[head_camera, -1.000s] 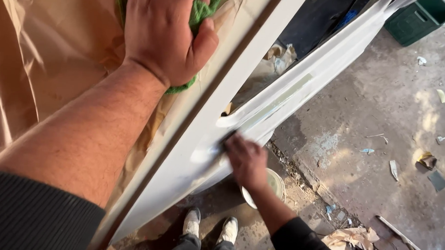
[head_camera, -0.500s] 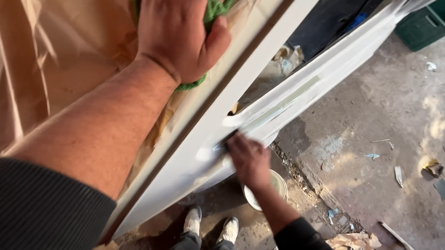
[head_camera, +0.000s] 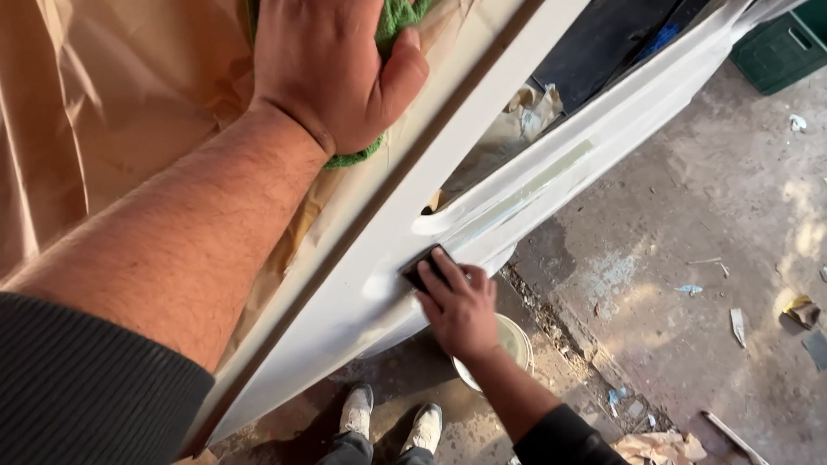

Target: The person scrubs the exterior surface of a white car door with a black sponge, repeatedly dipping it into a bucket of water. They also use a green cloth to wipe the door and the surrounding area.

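The sanding looks only partly done: the right hand (head_camera: 461, 303) presses a dark sanding block (head_camera: 428, 266) flat-fingered on the white car panel (head_camera: 358, 258) near 6 o'clock, pale filler streaks remain toward 2 o'clock, and the left hand (head_camera: 332, 60) clutches a green cloth (head_camera: 398, 16).

Warm low daylight from the right, dappled sun patches on the floor (head_camera: 704, 298), soft shadows, forearm nearest slightly soft, mild edge stretch
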